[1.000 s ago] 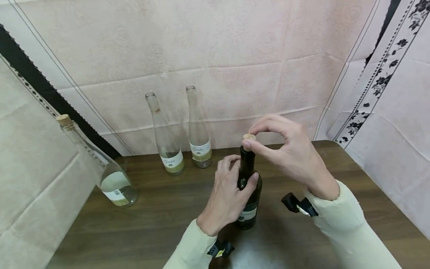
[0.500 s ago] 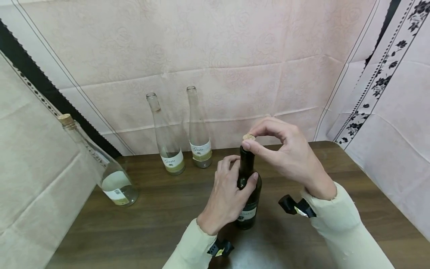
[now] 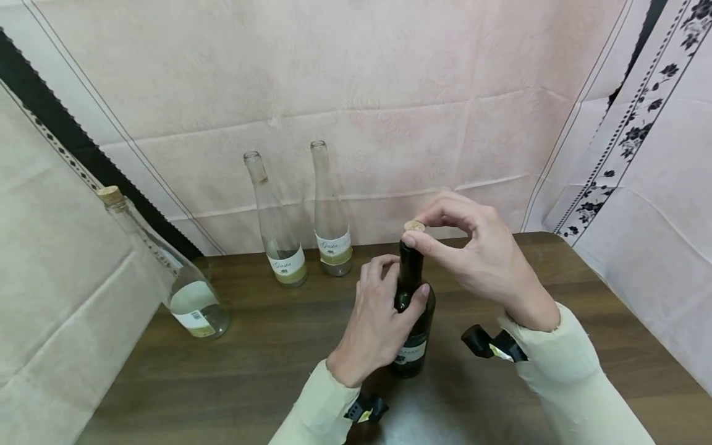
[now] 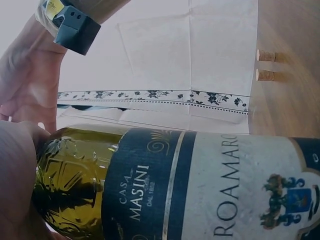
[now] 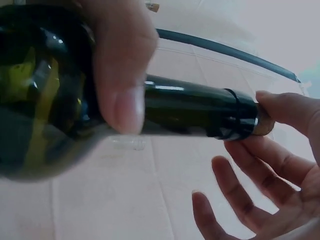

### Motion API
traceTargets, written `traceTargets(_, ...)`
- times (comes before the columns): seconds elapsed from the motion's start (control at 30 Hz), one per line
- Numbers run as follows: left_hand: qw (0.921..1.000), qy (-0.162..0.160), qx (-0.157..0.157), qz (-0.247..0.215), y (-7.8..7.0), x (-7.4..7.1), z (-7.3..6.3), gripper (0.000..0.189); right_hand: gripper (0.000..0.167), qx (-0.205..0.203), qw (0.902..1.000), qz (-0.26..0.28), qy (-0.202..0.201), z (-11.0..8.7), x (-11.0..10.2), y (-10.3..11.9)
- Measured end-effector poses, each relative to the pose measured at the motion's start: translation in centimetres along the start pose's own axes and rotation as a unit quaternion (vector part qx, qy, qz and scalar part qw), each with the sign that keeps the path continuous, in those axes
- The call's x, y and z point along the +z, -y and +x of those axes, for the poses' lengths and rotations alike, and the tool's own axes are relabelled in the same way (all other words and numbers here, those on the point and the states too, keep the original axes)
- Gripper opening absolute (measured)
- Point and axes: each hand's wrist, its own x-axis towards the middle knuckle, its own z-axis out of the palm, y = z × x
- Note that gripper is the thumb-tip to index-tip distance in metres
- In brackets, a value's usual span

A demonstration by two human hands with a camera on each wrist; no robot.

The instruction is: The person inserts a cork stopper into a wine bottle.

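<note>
A dark green wine bottle (image 3: 421, 324) stands upright on the wooden table. My left hand (image 3: 374, 321) grips it round the shoulder and lower neck, thumb on the near side. At its mouth, my right hand (image 3: 483, 256) pinches a cork (image 3: 414, 227) between thumb and index finger. The right wrist view shows that cork (image 5: 264, 121) partly in the neck, its outer end sticking out, while the other fingers are spread beside it. In the left wrist view the bottle's label (image 4: 215, 185) fills the lower part.
Two clear bottles, one left (image 3: 286, 262) and one right (image 3: 334, 244), stand at the table's back edge. Further left is a larger clear bottle (image 3: 194, 303) with a cork stopper (image 3: 110, 195). Two loose corks, one upper (image 4: 265, 55) and one lower (image 4: 265, 75), are on the table (image 4: 295, 105).
My right hand has turned slightly and shifted a little left, still pinching the cork. The left hand and the wine bottle have stayed in place.
</note>
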Motion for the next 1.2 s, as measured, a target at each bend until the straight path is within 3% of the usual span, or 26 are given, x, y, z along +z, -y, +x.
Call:
traceTargets(0.13, 1.0, 0.003, -0.004, 0.005, 0.1, 0.0, -0.1, 0.046, 0.011, -0.005, 0.9996, -0.029, -0.005, -0.2, 0.0, -0.4)
traceTargets(0.33, 0.9999, 0.001, -0.006, 0.015, 0.2, 0.1, -0.2, 0.05, 0.031, 0.008, 0.9971, -0.075, -0.015, -1.4, -0.2, -1.1)
traceTargets(0.67, 0.9997, -0.018, -0.003, 0.015, 0.3, -0.5, -0.3, 0.042, 0.023, 0.005, 0.9869, -0.15, -0.059, -4.9, -3.0, -4.5)
traceTargets(0.8, 0.9997, -0.023, -0.006, 0.01, 0.5, -0.8, -0.5, 0.04, 0.021, 0.039, 0.9804, -0.181, -0.069, -6.7, -4.7, -6.0)
traceTargets(1.03, 0.9992, -0.033, -0.008, 0.019, 1.1, -1.7, -0.7, 0.04, 0.018, 0.149, 0.9655, -0.209, -0.044, -9.8, -7.7, -8.6)
traceTargets(1.2, 0.9988, -0.04, -0.008, 0.027, 1.7, -2.6, -0.8, 0.04, 0.017, 0.159, 0.9586, -0.231, -0.048, -11.4, -8.8, -10.4)
